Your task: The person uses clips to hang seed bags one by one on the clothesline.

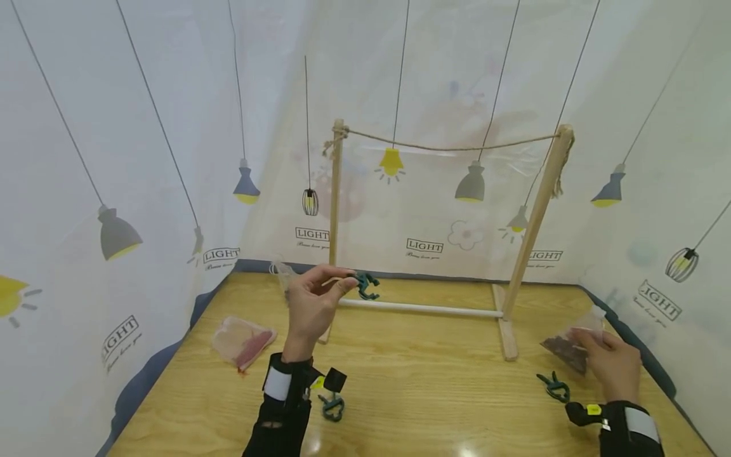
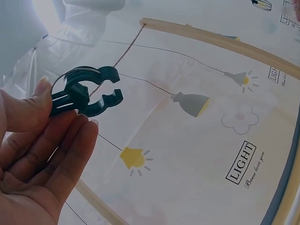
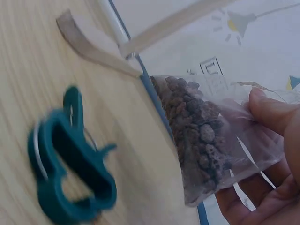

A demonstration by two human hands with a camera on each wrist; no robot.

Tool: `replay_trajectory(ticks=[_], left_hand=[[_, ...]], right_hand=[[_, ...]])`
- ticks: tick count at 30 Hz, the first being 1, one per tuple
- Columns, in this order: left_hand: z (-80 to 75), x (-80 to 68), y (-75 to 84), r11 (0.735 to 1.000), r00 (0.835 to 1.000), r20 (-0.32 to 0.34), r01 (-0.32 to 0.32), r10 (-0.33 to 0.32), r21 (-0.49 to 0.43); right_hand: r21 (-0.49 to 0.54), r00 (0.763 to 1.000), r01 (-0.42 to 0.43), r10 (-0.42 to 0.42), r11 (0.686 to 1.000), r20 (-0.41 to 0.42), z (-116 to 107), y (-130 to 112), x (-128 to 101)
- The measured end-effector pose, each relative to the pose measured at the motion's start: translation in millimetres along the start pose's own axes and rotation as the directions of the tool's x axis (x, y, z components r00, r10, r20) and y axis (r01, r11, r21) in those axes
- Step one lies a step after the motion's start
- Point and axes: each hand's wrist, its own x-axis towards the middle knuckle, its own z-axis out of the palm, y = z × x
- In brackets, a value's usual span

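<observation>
My left hand (image 1: 311, 304) pinches a dark green spring clip (image 1: 365, 285) by its handles, thumb against fingers. In the left wrist view the clip's curved jaws (image 2: 84, 93) stand apart with nothing between them. On the right, my right hand (image 1: 617, 365) grips the upper part of a clear plastic bag (image 1: 565, 353). Brown, rough granules (image 3: 192, 126) fill the lower part of this bag. Another green clip (image 1: 554, 386) lies on the table just beside it. A third clip (image 1: 333, 406) rests near my left wrist.
A wooden frame with two posts (image 1: 537, 222) stands at the back, a rope (image 1: 445, 149) strung between their tops and a white rod (image 1: 422, 308) low down. A bag with pink contents (image 1: 245, 343) lies left on the table (image 1: 422, 381). Another clear bag (image 1: 281, 270) sits behind my left hand.
</observation>
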Motion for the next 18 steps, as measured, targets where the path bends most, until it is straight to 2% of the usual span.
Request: replay_trajectory(ticks=[9, 14, 18], left_hand=[[-1.5, 0.0, -3.9, 1.000, 1.000, -0.024, -0.007, 0.007, 0.002], [-2.5, 6.9, -4.6, 1.000, 0.999, -0.037, -0.027, 0.027, 0.012], [-5.6, 17.8, -1.2, 0.998, 0.998, -0.037, -0.053, 0.053, 0.016]], right_hand=[[0.080, 0.984, 0.122, -0.131, 0.989, 0.120, 19, -29, -24], [0.108, 0.953, 0.226, -0.242, 0.968, 0.181, 31, -51, -32], [0.132, 0.933, 0.265, -0.289, 0.955, 0.216, 45, -74, -39]])
